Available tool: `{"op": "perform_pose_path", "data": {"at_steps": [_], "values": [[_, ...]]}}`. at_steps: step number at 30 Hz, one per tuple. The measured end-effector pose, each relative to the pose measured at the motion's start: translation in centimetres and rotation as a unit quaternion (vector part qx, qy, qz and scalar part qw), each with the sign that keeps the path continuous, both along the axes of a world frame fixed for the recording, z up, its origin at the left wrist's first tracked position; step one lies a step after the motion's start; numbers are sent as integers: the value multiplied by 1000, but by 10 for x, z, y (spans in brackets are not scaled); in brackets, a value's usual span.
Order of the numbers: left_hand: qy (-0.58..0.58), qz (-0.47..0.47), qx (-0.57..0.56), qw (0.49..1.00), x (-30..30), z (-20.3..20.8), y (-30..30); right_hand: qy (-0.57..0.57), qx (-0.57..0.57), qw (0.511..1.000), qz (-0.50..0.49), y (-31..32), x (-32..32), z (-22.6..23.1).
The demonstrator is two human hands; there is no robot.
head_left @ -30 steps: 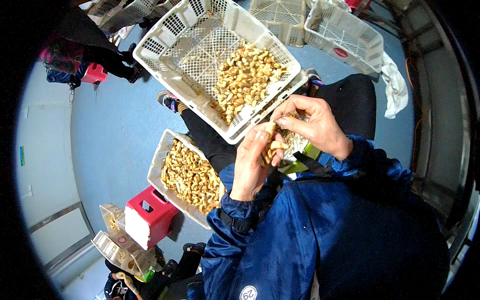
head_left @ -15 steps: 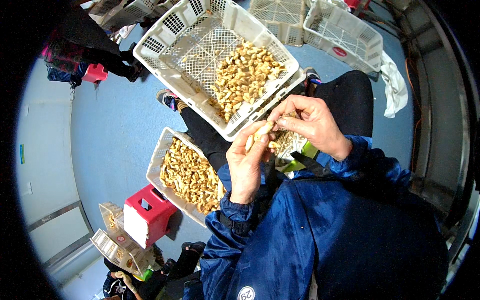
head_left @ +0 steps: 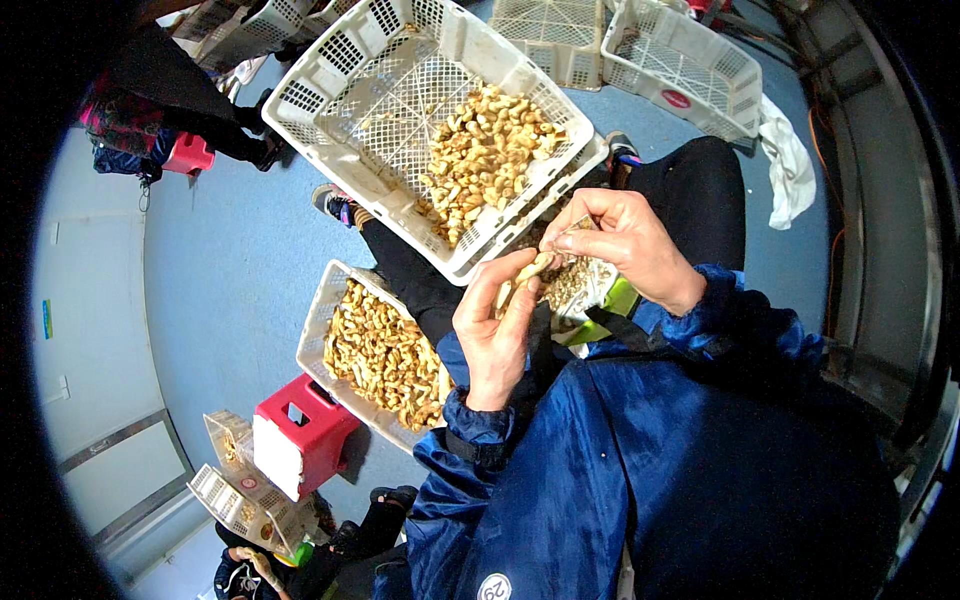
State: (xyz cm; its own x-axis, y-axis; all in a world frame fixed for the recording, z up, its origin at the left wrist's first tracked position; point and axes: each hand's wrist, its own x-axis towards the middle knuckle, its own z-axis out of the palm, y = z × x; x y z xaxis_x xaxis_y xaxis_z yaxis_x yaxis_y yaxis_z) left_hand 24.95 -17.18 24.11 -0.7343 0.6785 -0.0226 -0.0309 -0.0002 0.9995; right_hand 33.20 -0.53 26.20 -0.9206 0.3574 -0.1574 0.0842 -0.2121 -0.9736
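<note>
My left hand (head_left: 492, 335) is closed round a pale, stubby mushroom (head_left: 537, 268), held between thumb and fingers. At the mushroom's tip, my right hand (head_left: 630, 245) pinches a small thin flat piece (head_left: 587, 224) that looks like a blade; its exact kind is hard to make out. Below both hands is a container of small pale scraps (head_left: 578, 288) with a bright green edge (head_left: 612, 308), partly covered by my fingers. A large white crate (head_left: 385, 190) stands just beyond, with yellow-brown mushrooms (head_left: 485, 150) heaped on its right side.
Another white crate (head_left: 312, 345), filled with mushrooms, is at my left by a red stool (head_left: 310, 435). Further crates (head_left: 685, 75) stand at the far right beside a white cloth (head_left: 788, 165). A person (head_left: 190, 85) stands far left; another person's hands (head_left: 255, 560) show at lower left.
The mushroom in my left hand has turned and tilted, and my left fingers have shifted round it. The thin flat piece in my right hand shows more plainly.
</note>
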Motion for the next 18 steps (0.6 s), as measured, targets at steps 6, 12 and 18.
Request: {"op": "perform_pose_path", "data": {"at_steps": [6, 12, 18], "values": [[-12, -1, 11, 1000, 0, -8, -1, 42, 75, 996, 20, -6, 0, -3], [-374, -124, 70, 916, -13, 0, -8, 133, 318, 938, 29, -3, -2, 14], [-266, -47, 19, 963, -9, 6, -9, 55, 143, 988, 14, -7, 1, 7]]}}
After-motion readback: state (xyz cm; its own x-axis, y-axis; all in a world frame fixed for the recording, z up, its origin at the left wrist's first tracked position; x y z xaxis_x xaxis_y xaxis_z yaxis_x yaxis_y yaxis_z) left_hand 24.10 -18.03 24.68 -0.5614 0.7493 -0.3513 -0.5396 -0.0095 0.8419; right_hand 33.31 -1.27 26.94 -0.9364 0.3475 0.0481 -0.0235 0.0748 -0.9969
